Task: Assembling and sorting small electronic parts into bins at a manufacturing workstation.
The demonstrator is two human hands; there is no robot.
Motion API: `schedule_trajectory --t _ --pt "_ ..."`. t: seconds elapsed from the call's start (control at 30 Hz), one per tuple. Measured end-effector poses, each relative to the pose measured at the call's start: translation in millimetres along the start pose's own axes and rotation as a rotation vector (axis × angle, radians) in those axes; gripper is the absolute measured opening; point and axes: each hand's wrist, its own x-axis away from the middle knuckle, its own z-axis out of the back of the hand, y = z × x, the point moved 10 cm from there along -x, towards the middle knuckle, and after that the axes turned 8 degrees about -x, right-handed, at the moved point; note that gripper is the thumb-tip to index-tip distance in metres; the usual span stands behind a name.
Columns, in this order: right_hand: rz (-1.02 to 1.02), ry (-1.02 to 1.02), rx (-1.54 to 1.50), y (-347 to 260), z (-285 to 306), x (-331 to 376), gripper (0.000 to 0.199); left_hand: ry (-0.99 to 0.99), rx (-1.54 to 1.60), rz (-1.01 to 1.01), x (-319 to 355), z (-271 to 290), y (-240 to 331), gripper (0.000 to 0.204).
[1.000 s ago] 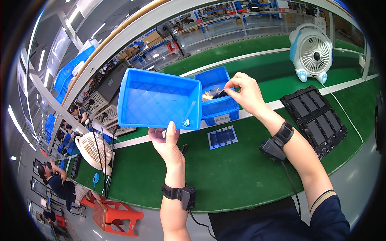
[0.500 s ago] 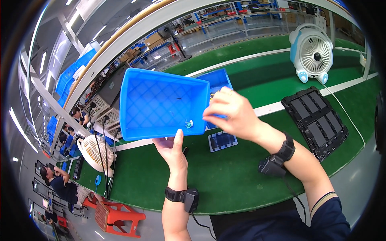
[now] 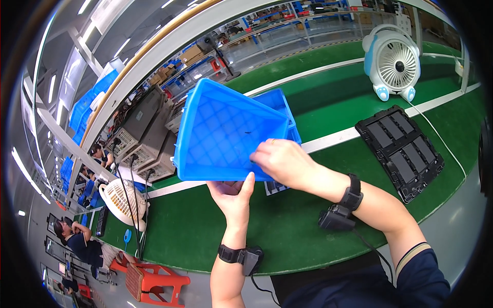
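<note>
- My left hand [image 3: 233, 192] supports a large, empty, blue plastic bin with a waffle-patterned floor [image 3: 228, 133]. It holds the near rim from below, thumb pressed up against the edge, so this grip is closed on the bin.
- My right hand [image 3: 282, 161] clasps the same rim just to the right of the left grip, fingers curled over the edge. I cannot tell whether anything small is pinched inside them.
- The bin is lifted off the green worktop [image 3: 287, 231] and tilted steeply, its open mouth turned toward me, with only a tiny dark speck inside.
- Directly behind the bin, a smaller blue plastic bin [image 3: 280, 100] sits mostly hidden.
- Just below my right grip, a small dark tray with slots [image 3: 275, 187] peeks out, lying flat on the worktop.
- Well to the right of both grips lies a black moulded tray with long rectangular pockets [image 3: 400, 151]; beyond it stands a white and blue desk fan [image 3: 393, 64].
- I judge the step in hand to be handling the emptied bin with both hands.
- The next move, in my view, calls for keeping both grips firm on the rim and clearing the smaller bin behind before the big one is set anywhere.
</note>
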Motion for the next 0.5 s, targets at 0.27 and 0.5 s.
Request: schedule_trajectory --t 0.27,0.5 --pt "-0.542 0.52 -0.659 96 52 11 0.02 0.166 -0.019 0.115 -10 30 -9 0.053" --pt "-0.339 0.344 0.222 82 30 15 0.014 0.205 0.047 0.178 -9 34 -13 0.058"
